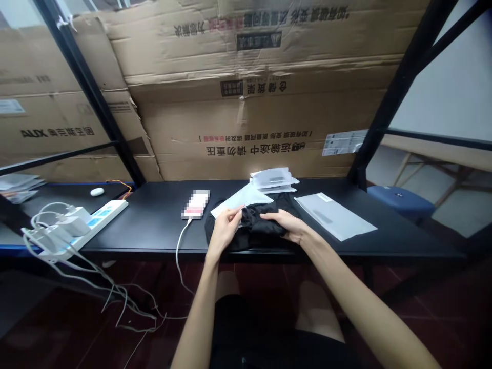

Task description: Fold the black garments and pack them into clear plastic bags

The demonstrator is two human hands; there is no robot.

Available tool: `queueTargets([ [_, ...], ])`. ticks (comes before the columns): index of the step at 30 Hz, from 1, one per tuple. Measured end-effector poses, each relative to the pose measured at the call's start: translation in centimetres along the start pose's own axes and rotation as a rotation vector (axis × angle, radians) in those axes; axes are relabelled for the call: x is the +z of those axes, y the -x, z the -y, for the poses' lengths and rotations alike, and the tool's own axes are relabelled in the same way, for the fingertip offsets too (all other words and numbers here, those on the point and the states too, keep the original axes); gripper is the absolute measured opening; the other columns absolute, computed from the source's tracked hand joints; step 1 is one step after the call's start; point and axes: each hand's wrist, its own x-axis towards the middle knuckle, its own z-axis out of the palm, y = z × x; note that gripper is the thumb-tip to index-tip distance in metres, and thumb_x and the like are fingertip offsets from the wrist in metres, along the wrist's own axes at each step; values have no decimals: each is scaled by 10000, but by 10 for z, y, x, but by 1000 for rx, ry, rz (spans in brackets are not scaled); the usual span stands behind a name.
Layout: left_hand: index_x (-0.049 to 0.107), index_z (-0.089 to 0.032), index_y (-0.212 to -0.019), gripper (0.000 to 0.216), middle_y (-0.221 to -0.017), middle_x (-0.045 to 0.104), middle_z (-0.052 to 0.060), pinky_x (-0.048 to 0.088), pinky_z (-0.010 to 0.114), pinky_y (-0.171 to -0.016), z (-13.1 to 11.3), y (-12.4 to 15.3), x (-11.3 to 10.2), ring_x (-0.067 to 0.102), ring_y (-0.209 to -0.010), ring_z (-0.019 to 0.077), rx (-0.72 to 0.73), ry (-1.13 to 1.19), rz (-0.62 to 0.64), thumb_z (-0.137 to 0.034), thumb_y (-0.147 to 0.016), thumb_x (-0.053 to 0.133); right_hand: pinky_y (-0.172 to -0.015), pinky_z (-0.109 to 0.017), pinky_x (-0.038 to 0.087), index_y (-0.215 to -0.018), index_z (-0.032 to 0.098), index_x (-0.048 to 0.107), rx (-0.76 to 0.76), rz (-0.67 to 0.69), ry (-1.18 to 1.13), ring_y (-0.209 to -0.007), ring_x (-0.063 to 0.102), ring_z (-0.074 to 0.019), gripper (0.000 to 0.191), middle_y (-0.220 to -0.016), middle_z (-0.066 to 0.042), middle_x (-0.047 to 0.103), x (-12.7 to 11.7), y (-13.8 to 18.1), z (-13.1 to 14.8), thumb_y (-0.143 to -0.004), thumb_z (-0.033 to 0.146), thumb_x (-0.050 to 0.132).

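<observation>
A bunched black cloth garment [265, 240] lies on the black table top [338, 251], and both my hands are on it. My left hand [226, 230] grips its near left fold, with the fingertips close to a white sheet [234, 204] that sticks out from under the cloth. My right hand [282, 224] presses over the bunched middle from the right, fingers pointing left. Further back sits a stack of white translucent packets [273, 179]. To the right lies a flat pale grey packet [334, 215]. A phone [195, 204], its screen blurred, lies left of the cloth with a white cable attached.
A white power strip [90, 225] with plugged-in chargers stands at the table's left, its cables trailing to the floor. Stacked cardboard boxes [246, 128] fill the back. Black shelf posts [400, 97] rise on both sides, and a blue stool [400, 202] stands to the right.
</observation>
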Motion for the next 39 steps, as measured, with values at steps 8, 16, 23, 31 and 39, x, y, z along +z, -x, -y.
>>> queueTargets([
  [8, 759, -236, -1380, 387, -782, 532, -3, 503, 309, -770, -4, 5, 2, 539, -734, 171, 128, -110, -30, -335, -1048, 586, -810, -311, 617, -916, 230, 837, -85, -11, 274, -917, 778, -246, 165, -982, -60, 848, -4, -3, 20, -752, 208, 836],
  [16, 704, -293, -1445, 453, -781, 474, -14, 488, 291, -781, -6, 7, 6, 497, -742, 166, 276, -162, 46, -195, -1035, 540, -748, -298, 605, -879, 202, 802, -99, -134, 267, -848, 761, -229, 95, -896, -60, 833, -4, -14, 17, -786, 207, 788],
  [23, 640, -271, -1515, 637, -774, 486, -24, 484, 292, -786, -9, 8, 5, 477, -711, 159, 350, -204, 98, -60, -926, 519, -909, -327, 601, -942, 189, 802, -172, -170, 184, -950, 769, -224, 123, -977, -71, 835, 2, -23, 3, -844, 215, 732],
  [31, 767, -299, -1344, 525, -807, 537, -5, 519, 285, -798, -15, 13, 3, 507, -747, 156, 354, -191, 80, -79, -920, 549, -1106, -418, 518, -940, 217, 817, -395, -282, 312, -1095, 738, -268, 164, -1044, -52, 828, 0, -33, -6, -776, 219, 803],
  [39, 849, -283, -1105, 390, -849, 561, 5, 518, 277, -785, -11, 13, 6, 535, -752, 143, 385, -165, 48, -80, -928, 566, -874, -328, 604, -832, 195, 748, -154, -221, -112, -871, 732, -211, 27, -868, -45, 789, 14, -30, -11, -826, 207, 772],
])
